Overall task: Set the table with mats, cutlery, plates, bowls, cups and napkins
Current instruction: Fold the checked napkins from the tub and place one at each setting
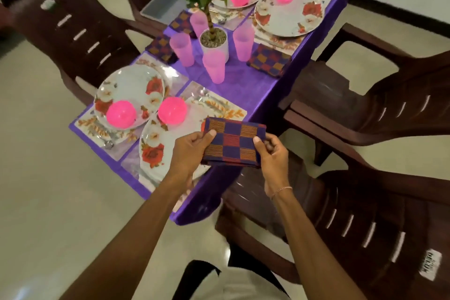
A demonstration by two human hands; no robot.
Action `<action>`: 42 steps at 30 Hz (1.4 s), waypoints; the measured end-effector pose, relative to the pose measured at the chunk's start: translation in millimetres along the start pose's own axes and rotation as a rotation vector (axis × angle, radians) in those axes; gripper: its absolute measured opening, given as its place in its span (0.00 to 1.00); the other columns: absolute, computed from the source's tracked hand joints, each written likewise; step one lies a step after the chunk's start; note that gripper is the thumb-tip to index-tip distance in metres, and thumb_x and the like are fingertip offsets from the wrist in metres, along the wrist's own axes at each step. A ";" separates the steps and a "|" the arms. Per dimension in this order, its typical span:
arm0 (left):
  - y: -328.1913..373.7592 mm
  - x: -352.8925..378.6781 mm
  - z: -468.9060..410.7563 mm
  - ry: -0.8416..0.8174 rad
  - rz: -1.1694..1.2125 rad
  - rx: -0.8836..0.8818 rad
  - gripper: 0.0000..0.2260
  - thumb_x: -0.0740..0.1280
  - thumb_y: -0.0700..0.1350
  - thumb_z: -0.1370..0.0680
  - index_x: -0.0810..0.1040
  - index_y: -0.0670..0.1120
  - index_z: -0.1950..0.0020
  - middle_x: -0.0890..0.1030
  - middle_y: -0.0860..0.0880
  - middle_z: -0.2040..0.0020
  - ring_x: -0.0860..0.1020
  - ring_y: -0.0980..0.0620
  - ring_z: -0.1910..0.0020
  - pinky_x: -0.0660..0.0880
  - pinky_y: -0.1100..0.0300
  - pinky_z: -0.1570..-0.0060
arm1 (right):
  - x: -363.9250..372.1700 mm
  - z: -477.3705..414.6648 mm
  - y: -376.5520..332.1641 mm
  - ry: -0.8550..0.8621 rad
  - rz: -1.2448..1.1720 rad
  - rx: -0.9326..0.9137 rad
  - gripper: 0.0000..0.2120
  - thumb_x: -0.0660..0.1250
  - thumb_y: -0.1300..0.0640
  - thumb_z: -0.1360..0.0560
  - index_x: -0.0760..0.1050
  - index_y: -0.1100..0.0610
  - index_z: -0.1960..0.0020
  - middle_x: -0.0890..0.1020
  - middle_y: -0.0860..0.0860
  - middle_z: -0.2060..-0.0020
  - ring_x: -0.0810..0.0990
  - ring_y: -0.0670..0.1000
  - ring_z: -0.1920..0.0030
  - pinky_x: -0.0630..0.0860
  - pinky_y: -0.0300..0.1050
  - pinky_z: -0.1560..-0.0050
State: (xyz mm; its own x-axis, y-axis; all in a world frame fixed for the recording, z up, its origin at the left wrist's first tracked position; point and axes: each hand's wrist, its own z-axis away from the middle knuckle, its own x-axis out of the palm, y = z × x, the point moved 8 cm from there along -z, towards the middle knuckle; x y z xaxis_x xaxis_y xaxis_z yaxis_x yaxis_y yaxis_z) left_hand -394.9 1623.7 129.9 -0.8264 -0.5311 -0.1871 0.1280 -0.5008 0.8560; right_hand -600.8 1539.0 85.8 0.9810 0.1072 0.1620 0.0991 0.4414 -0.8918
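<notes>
I hold a folded checked napkin [233, 142] in purple, red and orange above the near right edge of the table [246, 97]. My left hand [188, 153] pinches its left side and my right hand [272, 153] pinches its right side. Under my left hand lies a floral plate [155, 143] with a pink bowl [172, 110] on its far rim. A second plate [131, 90] with a pink bowl [121, 114] sits to the left. Two more plates [289, 16] with bowls stand at the far end. Several pink cups [214, 67] ring the middle.
A potted plant [213, 39] stands in the table's centre. Three folded checked napkins [269, 59] lie on the purple cloth near the cups. Brown plastic chairs [365, 109] surround the table, two close on the right. Floral mats lie under the plates.
</notes>
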 end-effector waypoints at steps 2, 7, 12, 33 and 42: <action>12.0 2.1 -28.5 -0.021 -0.055 0.010 0.11 0.71 0.52 0.19 0.86 0.44 0.49 0.88 0.46 0.55 0.87 0.46 0.56 0.84 0.53 0.57 | 8.8 -12.6 1.2 0.050 -0.043 0.012 0.08 0.68 0.56 0.19 0.78 0.55 0.40 0.87 0.52 0.49 0.87 0.51 0.48 0.84 0.42 0.53; 28.3 28.8 -101.9 -0.087 -0.117 0.011 0.10 0.68 0.50 0.17 0.85 0.46 0.50 0.88 0.48 0.54 0.86 0.49 0.55 0.82 0.55 0.54 | 18.6 -53.6 14.2 0.094 -0.125 0.083 0.13 0.69 0.63 0.20 0.78 0.53 0.37 0.87 0.50 0.46 0.85 0.50 0.43 0.82 0.44 0.45; 28.7 64.8 -170.3 -0.258 -0.036 -0.123 0.08 0.64 0.38 0.16 0.83 0.44 0.45 0.87 0.47 0.58 0.83 0.47 0.63 0.81 0.55 0.66 | 18.5 -108.2 24.9 0.177 -0.106 0.113 0.21 0.68 0.69 0.21 0.75 0.55 0.31 0.86 0.56 0.44 0.85 0.53 0.42 0.82 0.47 0.41; -11.1 89.9 -324.3 0.003 -0.127 -0.018 0.21 0.72 0.31 0.25 0.78 0.45 0.35 0.85 0.50 0.43 0.82 0.54 0.47 0.79 0.56 0.38 | 47.8 -245.2 49.7 0.697 0.410 0.058 0.17 0.78 0.62 0.28 0.82 0.57 0.40 0.83 0.47 0.56 0.82 0.45 0.54 0.81 0.40 0.46; 5.1 98.3 -291.8 -0.060 -0.677 0.168 0.32 0.71 0.43 0.21 0.61 0.38 0.20 0.64 0.38 0.23 0.64 0.38 0.24 0.67 0.47 0.27 | 70.4 -238.8 28.1 0.617 1.036 -0.230 0.27 0.70 0.49 0.20 0.68 0.55 0.25 0.71 0.56 0.29 0.71 0.57 0.30 0.74 0.54 0.34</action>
State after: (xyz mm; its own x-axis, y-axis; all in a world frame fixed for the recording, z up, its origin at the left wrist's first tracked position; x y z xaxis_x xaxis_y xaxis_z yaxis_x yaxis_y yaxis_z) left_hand -315.4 1369.5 -24.7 -0.7240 -0.0988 -0.6827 -0.5081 -0.5930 0.6247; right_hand -489.1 1346.2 -28.7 0.5224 -0.1530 -0.8389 -0.8084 0.2241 -0.5443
